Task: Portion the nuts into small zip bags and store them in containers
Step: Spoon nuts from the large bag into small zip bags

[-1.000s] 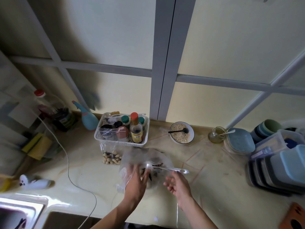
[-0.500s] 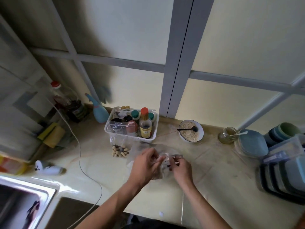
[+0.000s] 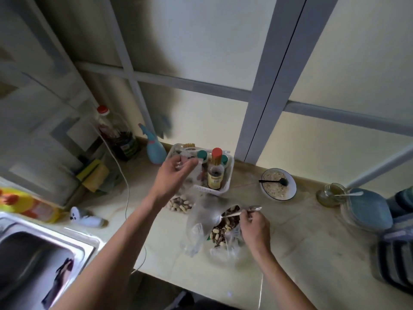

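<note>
Two hands were at work, well apart. Right hand pinched the handle of a metal spoon, its bowl lying over the mouth of the big clear bag of nuts, which lay open on the table near the front edge, about mid-width. Left hand was raised toward the white basket of bottles at the back edge, fingers curled around what looked like a small zip bag; blur made that uncertain. One already filled small bag of nuts lay just in front of the basket. Containers were stacked at the right edge, with the blue lids beside them. Step in hand, as judged: fetching a fresh small bag while the spoon waited to scoop. Next move would call for bringing that bag down beside the big one, opening its mouth with the left fingers, and holding it steady under the spoon so nuts would not spill onto the table.
</note>
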`<state>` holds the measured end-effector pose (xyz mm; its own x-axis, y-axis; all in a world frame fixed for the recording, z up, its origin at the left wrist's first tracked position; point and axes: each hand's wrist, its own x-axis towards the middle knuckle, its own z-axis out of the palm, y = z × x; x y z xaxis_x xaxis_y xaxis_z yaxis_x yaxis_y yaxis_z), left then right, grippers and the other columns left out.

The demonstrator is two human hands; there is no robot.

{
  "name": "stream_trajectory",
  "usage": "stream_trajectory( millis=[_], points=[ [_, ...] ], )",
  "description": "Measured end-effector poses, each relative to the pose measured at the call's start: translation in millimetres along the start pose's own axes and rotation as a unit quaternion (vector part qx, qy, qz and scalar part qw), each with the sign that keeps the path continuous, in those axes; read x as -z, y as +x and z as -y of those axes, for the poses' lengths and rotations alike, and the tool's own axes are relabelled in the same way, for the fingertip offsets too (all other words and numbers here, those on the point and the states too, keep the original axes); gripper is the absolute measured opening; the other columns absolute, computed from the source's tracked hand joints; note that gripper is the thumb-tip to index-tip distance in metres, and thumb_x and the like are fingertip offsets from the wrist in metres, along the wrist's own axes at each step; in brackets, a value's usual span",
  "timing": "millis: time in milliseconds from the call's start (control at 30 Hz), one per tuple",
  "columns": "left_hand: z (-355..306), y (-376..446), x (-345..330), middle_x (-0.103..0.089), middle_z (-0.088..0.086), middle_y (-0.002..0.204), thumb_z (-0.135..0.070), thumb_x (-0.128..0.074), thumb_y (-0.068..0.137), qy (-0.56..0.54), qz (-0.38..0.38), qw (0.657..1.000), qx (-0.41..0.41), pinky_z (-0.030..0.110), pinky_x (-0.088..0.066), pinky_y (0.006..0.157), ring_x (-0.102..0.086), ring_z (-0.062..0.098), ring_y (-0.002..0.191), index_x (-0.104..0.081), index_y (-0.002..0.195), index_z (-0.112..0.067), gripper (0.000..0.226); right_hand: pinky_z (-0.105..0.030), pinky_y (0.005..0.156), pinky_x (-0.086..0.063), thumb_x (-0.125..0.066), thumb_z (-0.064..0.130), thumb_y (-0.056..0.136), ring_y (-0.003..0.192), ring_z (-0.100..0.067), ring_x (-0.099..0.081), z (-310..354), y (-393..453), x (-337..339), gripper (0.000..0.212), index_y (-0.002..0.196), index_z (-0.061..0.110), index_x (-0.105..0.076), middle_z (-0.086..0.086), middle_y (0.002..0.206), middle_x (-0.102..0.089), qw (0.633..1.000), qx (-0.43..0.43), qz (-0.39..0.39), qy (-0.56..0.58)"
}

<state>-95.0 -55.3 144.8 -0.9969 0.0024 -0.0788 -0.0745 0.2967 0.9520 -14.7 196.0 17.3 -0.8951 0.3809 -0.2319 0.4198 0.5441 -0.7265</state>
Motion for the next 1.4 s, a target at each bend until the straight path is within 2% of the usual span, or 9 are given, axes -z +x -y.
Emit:
stream_trajectory(
  millis=[133, 333, 533, 633, 767, 900, 1067, 1233, 1400],
  points=[
    [44, -2, 6, -0.074, -0.002, 0.089, -0.05, -0.068, 0.088, 0.01, 0.051, 0.996, 0.071, 0.03, -0.057, 0.075, -0.07, 0.012, 0.08, -0.072, 0.098, -0.013, 0.038, -0.031, 0.059, -0.041, -0.057, 0.03, 0.098, 0.069, -0.023, -0.06, 5, 2, -7, 0.034, 0.074, 0.007, -0.068, -0.005, 0.074, -0.067, 1.0, -0.005, -0.015, 0.005],
    [120, 8, 12, -0.06, 0.002, 0.07, -0.043, -0.087, 0.072, 0.046, 0.03, 0.986, 0.157, 0.033, -0.042, 0.063, -0.053, 0.015, 0.065, -0.058, 0.079, -0.01, 0.044, -0.031, 0.065, -0.039, -0.057, 0.03, 0.098, 0.073, -0.023, -0.056, 12, 0, -18, 0.031, 0.078, 0.008, -0.067, -0.007, 0.08, -0.068, 0.999, -0.018, -0.035, 0.0],
    [124, 30, 10, -0.061, 0.001, 0.068, -0.03, -0.084, 0.079, 0.079, 0.046, 0.988, 0.122, 0.034, -0.042, 0.061, -0.051, 0.013, 0.061, -0.06, 0.078, -0.008, 0.033, -0.035, 0.063, -0.043, -0.056, 0.032, 0.099, 0.069, -0.023, -0.064, 18, 2, -30, 0.04, 0.063, 0.014, -0.056, -0.001, 0.065, -0.064, 0.999, -0.051, -0.003, 0.01],
    [124, 46, 12, -0.065, -0.006, 0.069, -0.034, -0.085, 0.076, 0.132, 0.072, 0.984, 0.098, 0.032, -0.046, 0.063, -0.058, 0.011, 0.063, -0.064, 0.073, -0.023, 0.024, -0.023, 0.051, -0.037, -0.059, 0.025, 0.098, 0.05, -0.012, -0.049, 20, -2, -35, 0.047, 0.054, 0.014, -0.044, 0.002, 0.049, -0.048, 0.998, -0.054, -0.014, -0.01],
    [139, 60, 11, -0.068, -0.004, 0.106, -0.055, -0.081, 0.068, 0.246, 0.071, 0.962, 0.09, 0.043, -0.054, 0.086, -0.063, 0.018, 0.099, -0.064, 0.098, -0.031, 0.042, -0.015, 0.045, -0.034, -0.058, 0.029, 0.102, 0.048, -0.007, -0.053, 15, -6, -47, 0.05, 0.054, 0.021, -0.047, 0.0, 0.061, -0.065, 0.997, -0.069, 0.024, -0.039],
    [122, 53, -7, -0.043, 0.016, 0.139, -0.036, -0.082, 0.077, 0.358, 0.023, 0.928, 0.099, 0.05, -0.038, 0.102, -0.038, 0.037, 0.128, -0.051, 0.126, -0.013, 0.061, -0.026, 0.06, -0.038, -0.055, 0.037, 0.102, 0.077, -0.024, -0.067, 9, -9, -55, 0.037, 0.071, 0.018, -0.063, -0.008, 0.085, -0.075, 0.991, -0.113, 0.037, -0.055],
    [100, 30, -27, -0.024, 0.016, 0.146, -0.022, -0.074, 0.075, 0.327, -0.011, 0.945, -0.001, 0.056, -0.027, 0.109, -0.023, 0.038, 0.133, -0.04, 0.131, -0.013, 0.066, -0.014, 0.049, -0.037, -0.053, 0.028, 0.101, 0.074, -0.02, -0.062, 8, -19, -57, 0.025, 0.081, 0.017, -0.066, -0.002, 0.078, -0.069, 0.992, -0.124, 0.02, -0.01],
    [87, 3, -60, -0.034, 0.013, 0.138, -0.013, -0.071, 0.078, 0.247, 0.029, 0.951, -0.181, 0.044, -0.033, 0.111, -0.033, 0.032, 0.129, -0.05, 0.12, -0.012, 0.046, -0.025, 0.06, -0.041, -0.055, 0.02, 0.098, 0.073, -0.016, -0.059, 6, -27, -55, 0.022, 0.082, 0.015, -0.07, 0.0, 0.082, -0.065, 0.99, -0.124, 0.068, 0.026],
    [70, -44, -107, -0.056, -0.001, 0.094, 0.011, -0.058, 0.07, 0.133, 0.164, 0.954, -0.211, 0.023, -0.043, 0.074, -0.051, 0.008, 0.085, -0.06, 0.086, -0.015, 0.031, -0.031, 0.066, -0.039, -0.055, 0.006, 0.086, 0.07, -0.009, -0.047, -1, -38, -41, 0.011, 0.08, 0.003, -0.064, 0.015, 0.068, -0.057, 0.98, -0.106, 0.136, 0.103]
  ],
)
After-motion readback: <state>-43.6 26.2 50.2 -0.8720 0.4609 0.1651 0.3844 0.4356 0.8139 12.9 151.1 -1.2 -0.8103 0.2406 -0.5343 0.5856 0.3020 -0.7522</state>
